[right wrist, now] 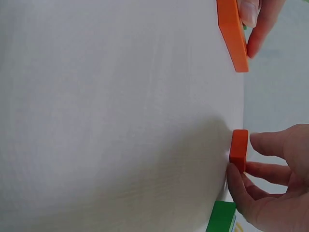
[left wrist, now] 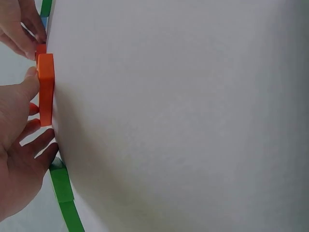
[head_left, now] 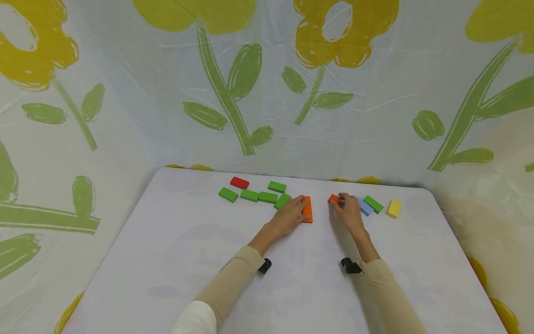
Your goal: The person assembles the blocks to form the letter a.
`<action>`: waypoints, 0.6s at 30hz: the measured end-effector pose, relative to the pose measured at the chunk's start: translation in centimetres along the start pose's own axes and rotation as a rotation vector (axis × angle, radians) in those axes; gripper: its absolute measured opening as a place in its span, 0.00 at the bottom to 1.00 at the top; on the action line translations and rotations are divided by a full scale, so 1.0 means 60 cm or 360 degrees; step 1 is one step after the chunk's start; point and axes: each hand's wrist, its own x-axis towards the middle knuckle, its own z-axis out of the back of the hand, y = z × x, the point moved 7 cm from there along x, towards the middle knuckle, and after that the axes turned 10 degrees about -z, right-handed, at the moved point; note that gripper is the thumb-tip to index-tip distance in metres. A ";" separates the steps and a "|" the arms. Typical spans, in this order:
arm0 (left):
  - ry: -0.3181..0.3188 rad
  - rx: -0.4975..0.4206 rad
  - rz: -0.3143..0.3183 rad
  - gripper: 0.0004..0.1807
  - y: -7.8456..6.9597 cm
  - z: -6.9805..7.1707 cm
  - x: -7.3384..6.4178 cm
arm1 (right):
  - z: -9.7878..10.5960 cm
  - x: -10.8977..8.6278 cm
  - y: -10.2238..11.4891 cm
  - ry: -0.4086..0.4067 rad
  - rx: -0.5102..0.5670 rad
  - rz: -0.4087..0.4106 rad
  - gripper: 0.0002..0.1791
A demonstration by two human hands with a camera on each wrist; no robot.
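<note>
Toward the back of the table, my left hand [head_left: 288, 217] holds a long orange block [head_left: 308, 211], its thumb and fingers bent about the block's ends and left side. Farther right, my right hand [head_left: 349, 214] has its fingers curled round a smaller red-orange block [head_left: 333, 198]. The right wrist view shows that small block [right wrist: 239, 150] between the thumb and fingers, with fingertips against its near end. A gap separates the two orange blocks. Just left of my left hand lies an angled green block [head_left: 282, 201].
Green blocks [head_left: 268, 197] form a rough row on the left, with a red block [head_left: 239, 182] behind. Right of my right hand lie a blue block [head_left: 365, 207], a green block [head_left: 373, 204] and a yellow block [head_left: 393, 209]. A flowered cloth [head_left: 275, 139] hangs behind the table.
</note>
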 end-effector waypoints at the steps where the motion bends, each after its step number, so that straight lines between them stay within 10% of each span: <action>1: 0.0001 0.0002 -0.0003 0.33 0.000 -0.001 0.002 | 0.000 0.001 -0.002 0.0013 -0.0021 -0.0002 0.24; 18: 0.0015 0.0080 -0.0047 0.32 0.009 -0.008 0.008 | 0.000 0.000 -0.003 -0.0040 0.0103 0.0002 0.15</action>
